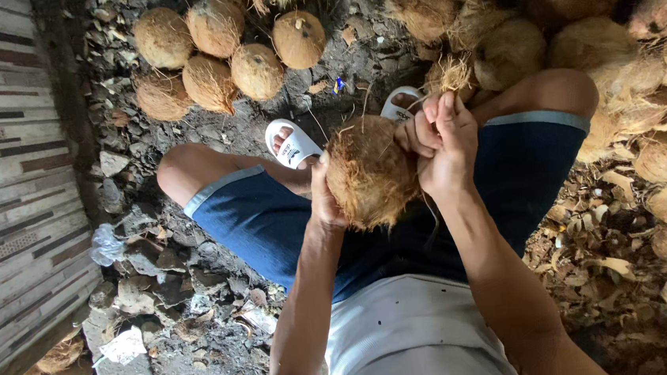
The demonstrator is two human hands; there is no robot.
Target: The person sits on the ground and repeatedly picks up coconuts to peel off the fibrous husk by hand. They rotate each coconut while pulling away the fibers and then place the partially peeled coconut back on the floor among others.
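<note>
Left hand (pixel 324 200): we see it cupped against the left side of the coconut (pixel 370 173), fingers closed on the husk.
Right hand (pixel 443 143): fingers pinched shut on a tuft of husk fibre (pixel 451 75) at the coconut's upper right edge.
Coconut: held in the air between both hands, above our lap and the blue shorts (pixel 265 224).
Feet: white sandals (pixel 292 145) on the ground just beyond the coconut.
Peeled group: a cluster of coconuts (pixel 216 54) ahead to the left.
Pile: husked coconuts (pixel 665 161) heaped along the right side.
Ground: husk scraps (pixel 592 246) and rubble.
</note>
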